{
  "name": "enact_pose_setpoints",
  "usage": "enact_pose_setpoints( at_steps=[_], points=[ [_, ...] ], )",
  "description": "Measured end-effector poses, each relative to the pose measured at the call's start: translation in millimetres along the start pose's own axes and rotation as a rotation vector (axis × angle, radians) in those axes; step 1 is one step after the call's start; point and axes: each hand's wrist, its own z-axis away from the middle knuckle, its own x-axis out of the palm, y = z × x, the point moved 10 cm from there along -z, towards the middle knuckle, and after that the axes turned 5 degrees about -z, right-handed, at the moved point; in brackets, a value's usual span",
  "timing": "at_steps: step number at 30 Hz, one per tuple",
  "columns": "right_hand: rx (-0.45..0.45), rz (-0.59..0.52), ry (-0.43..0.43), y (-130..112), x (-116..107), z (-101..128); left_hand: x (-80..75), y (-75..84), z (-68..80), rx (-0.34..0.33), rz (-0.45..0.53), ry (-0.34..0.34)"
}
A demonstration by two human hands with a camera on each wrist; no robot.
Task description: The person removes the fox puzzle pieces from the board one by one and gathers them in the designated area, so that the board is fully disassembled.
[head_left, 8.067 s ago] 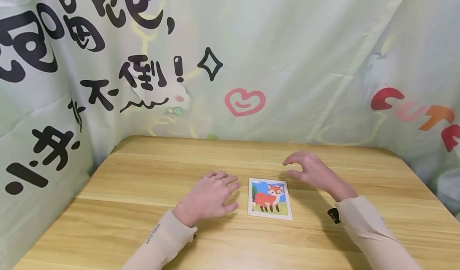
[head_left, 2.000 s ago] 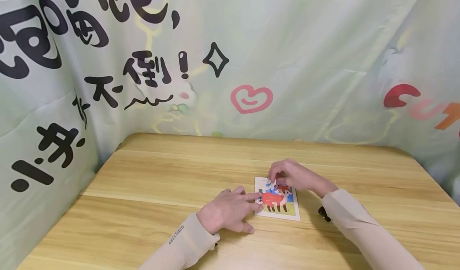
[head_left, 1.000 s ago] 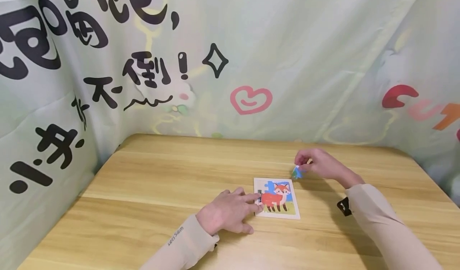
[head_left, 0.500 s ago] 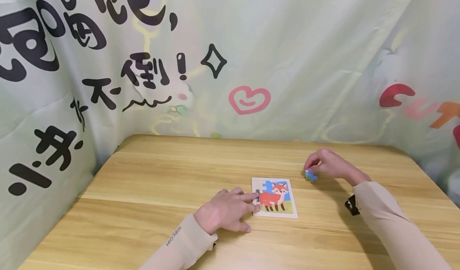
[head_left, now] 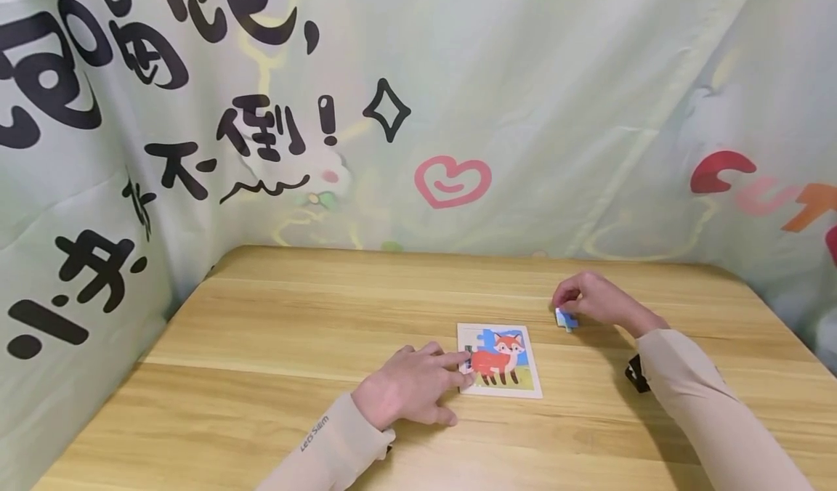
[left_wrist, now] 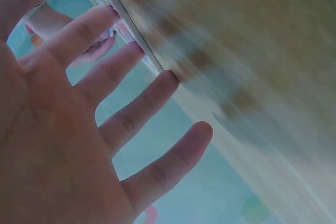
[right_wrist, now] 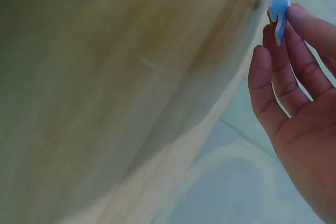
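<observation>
**One piece out of the fox puzzle, the frame held flat**

The fox puzzle lies flat on the wooden worktop, a little right of its middle and toward the person's side. Its picture shows an orange fox on green ground under a blue sky, and a gap shows at the upper left corner of the white frame.

The left hand rests palm down on the worktop just beside the puzzle's left edge. Its fingers are stretched out nearly straight, and the tips reach onto the left border of the frame, pressing there. That grip is wide — nothing is enclosed by it. The left wrist view shows the same spread fingers against the white edge of the frame, though the picture is blurred.

The right hand hovers low over the worktop, beyond and to the right of the puzzle and apart from it. Its grip is narrow and pinches a small blue puzzle piece between curled fingertips — the piece hangs at the hand's lower left, close above the wood. Whether it touches the surface cannot be told. In the right wrist view the piece stands on edge against the fingertips.

Both forearms wear beige sleeves. Behind the worktop hangs a pale green curtain printed with black characters, a pink heart and coloured letters.
</observation>
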Motion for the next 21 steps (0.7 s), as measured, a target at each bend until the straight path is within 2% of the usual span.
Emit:
enact_pose_setpoints(
  at_steps=[9,14,21],
  points=[
    [0.001,0.044,0.000,0,-6,2,-0.4,0.5,-1.4,0.004,0.012,-0.005],
    [0.003,0.051,-0.007,-9,-6,1,0.2,0.3,-1.0,0.005,0.013,0.002],
    [-0.058,0.032,-0.016,-28,-1,-4,-0.1,1.8,-1.0,0.000,0.005,0.002]
  ],
)
